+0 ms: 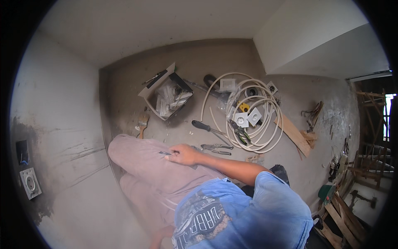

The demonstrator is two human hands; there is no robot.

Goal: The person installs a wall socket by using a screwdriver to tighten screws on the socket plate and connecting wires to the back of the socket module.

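Fingers (173, 152) of the right hand (183, 154): curled at the trouser pocket on the thigh, pinching a small dark item, kind unclear. Left hand (159, 236): low by the leg, grip cannot be told. Floor (195, 66) stock: pliers (216, 147) nearest, screwdriver (206, 127), white cable coil (253, 112), socket plates (247, 118), open box (169, 96), brush (143, 124). Step judged: drawing or stowing the item; next calls for a clean pull clear of the cloth.

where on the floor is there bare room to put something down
Bare concrete lies right of the wooden plank, and a small patch between the open box and the screwdriver. It is crowded around the coiled white cable, with sockets and pliers near the right hand.
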